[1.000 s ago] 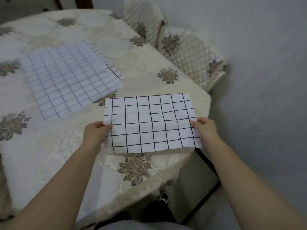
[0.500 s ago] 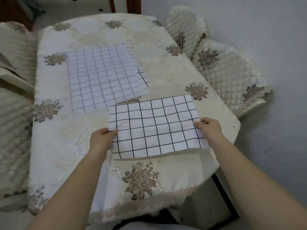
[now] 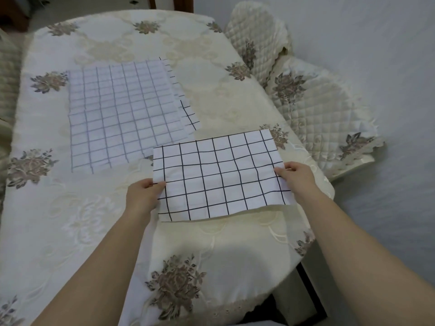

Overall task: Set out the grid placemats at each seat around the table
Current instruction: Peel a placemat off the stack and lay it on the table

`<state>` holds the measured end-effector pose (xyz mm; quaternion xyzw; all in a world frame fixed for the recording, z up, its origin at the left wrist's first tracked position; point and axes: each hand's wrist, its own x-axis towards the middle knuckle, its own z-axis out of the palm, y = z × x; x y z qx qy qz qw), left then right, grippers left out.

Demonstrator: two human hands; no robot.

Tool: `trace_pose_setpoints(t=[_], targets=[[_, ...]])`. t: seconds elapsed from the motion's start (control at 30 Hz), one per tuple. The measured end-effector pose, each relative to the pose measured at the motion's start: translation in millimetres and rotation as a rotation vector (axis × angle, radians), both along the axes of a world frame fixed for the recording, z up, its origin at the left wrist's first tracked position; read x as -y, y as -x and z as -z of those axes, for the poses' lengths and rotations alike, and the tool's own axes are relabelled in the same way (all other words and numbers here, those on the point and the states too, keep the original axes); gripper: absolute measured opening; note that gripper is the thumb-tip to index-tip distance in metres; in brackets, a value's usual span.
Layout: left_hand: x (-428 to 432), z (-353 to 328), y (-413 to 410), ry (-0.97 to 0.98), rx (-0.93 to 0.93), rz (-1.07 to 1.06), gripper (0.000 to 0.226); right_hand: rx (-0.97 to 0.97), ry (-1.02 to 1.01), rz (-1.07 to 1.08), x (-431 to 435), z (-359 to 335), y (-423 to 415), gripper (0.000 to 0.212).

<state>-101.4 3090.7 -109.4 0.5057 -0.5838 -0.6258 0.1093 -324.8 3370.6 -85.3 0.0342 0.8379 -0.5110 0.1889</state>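
A white placemat with a bold black grid (image 3: pixel 219 175) is stretched between both my hands, low over the near right end of the table (image 3: pixel 94 227). My left hand (image 3: pixel 143 196) pinches its left edge and my right hand (image 3: pixel 295 177) pinches its right edge. Its near edge hangs slightly off the cloth and casts a shadow. Further back lies a stack of placemats (image 3: pixel 120 116), the top one with a pale fine grid, and a bold-grid mat peeks out at its right side.
A cream tablecloth with embroidered flowers covers the table. Two quilted chair covers (image 3: pixel 317 100) stand against the table's right side, and another chair (image 3: pixel 7 74) is at the left edge. A grey wall runs along the right. A dark frame shows below the table's near corner.
My view has risen and swung left, so more of the table shows. Both hands keep the same hold on the bold-grid placemat and have carried it a little further over the table's end.
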Motion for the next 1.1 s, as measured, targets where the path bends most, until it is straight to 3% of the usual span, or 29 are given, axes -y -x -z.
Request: trace_pose_setpoints(t=[0.2,0.3,0.57,0.93,1.1], targets=[[-27,2,49,0.012,0.003,-0.084,0.018,0.029,0.016,-0.103,-9,7,71,0.019],[-48,5,73,0.024,0.014,-0.123,0.008,0.040,0.002,-0.183,-18,8,111,0.015],[-87,4,110,-0.020,0.017,-0.266,0.010,0.017,-0.048,-0.360,-7,7,192,0.005],[-87,12,148,-0.081,0.007,-0.392,0.005,0.004,-0.142,-0.417,44,20,240,0.040],[-80,19,150,-0.200,0.038,-0.415,0.011,-0.005,-0.200,-0.467,48,25,242,0.019]])
